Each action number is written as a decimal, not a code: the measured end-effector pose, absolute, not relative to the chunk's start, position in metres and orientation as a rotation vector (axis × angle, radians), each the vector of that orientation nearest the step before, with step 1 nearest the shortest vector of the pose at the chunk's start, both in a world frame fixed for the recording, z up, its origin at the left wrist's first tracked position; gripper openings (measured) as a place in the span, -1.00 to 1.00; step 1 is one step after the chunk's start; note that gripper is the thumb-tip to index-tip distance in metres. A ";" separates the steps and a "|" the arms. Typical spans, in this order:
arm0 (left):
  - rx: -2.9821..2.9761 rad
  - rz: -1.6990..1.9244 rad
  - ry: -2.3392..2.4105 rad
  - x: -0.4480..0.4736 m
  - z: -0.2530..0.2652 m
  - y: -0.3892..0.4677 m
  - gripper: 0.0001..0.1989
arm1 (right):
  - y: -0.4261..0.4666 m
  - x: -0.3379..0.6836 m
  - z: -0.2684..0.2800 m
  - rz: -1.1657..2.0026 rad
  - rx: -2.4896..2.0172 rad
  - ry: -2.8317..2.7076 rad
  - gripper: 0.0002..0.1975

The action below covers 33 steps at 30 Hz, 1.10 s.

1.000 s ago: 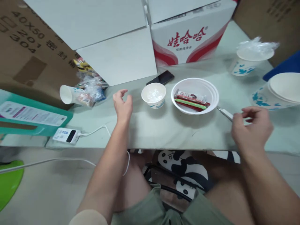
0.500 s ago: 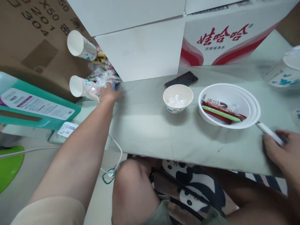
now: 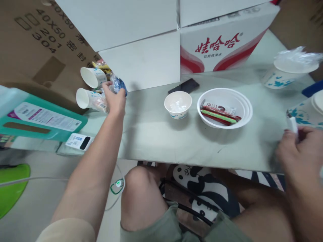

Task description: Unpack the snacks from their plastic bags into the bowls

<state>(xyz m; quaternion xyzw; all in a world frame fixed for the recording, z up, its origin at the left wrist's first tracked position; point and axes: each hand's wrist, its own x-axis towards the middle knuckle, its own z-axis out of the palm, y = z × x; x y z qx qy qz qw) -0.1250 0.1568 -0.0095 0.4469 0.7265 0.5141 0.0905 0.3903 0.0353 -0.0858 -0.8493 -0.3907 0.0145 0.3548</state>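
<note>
My left hand (image 3: pixel 114 101) reaches in at the left among wrapped snack packets (image 3: pixel 117 83) in clear and blue plastic. Its thumb and fingers are apart over them, and part of the packets is hidden behind the hand. Two paper cups (image 3: pixel 89 77) with blue leaf prints lie tipped on their sides just left of these fingers. At the right, my right hand (image 3: pixel 300 148) is closed around a slim white-handled tool (image 3: pixel 292 123) with a metal tip pointing up. The tool's exact kind is unclear.
A white bowl (image 3: pixel 246 112) holds several slim packets. Beside it stand a small paper bowl (image 3: pixel 178 114) with clear plastic inside and a black phone (image 3: pixel 185 86). White cartons (image 3: pixel 141 67) line the back. A green jug (image 3: pixel 50 126) stands left; paper cups (image 3: pixel 280 79) stand right.
My right hand has turned the white-handled tool more upright and sits farther from the white bowl. My left hand has shifted slightly over the packets. The camera view has also shifted.
</note>
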 end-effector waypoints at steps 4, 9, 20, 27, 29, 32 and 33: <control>1.247 1.643 1.849 -0.041 0.019 0.115 -0.63 | 0.029 0.373 -0.083 0.274 -1.683 -0.827 -0.73; 1.665 1.330 1.544 0.051 0.008 0.070 -0.35 | 0.020 0.343 -0.072 0.772 -1.248 -0.703 -0.73; 2.394 0.949 0.660 0.150 0.000 0.050 -0.40 | 0.005 0.326 -0.052 1.423 -1.002 -0.814 -0.28; 1.710 1.174 0.746 0.156 -0.046 0.036 -0.37 | 0.002 0.332 -0.055 1.374 -1.106 -0.734 -0.38; 1.589 1.111 0.781 0.162 -0.052 0.033 -0.40 | 0.002 0.332 -0.059 1.390 -1.120 -0.783 -0.37; 1.607 1.107 0.891 0.168 -0.058 0.027 -0.32 | 0.002 0.327 -0.065 1.377 -1.145 -0.883 -0.39; 1.622 1.136 0.927 0.168 -0.061 0.025 -0.31 | 0.002 0.325 -0.065 1.363 -1.148 -0.919 -0.41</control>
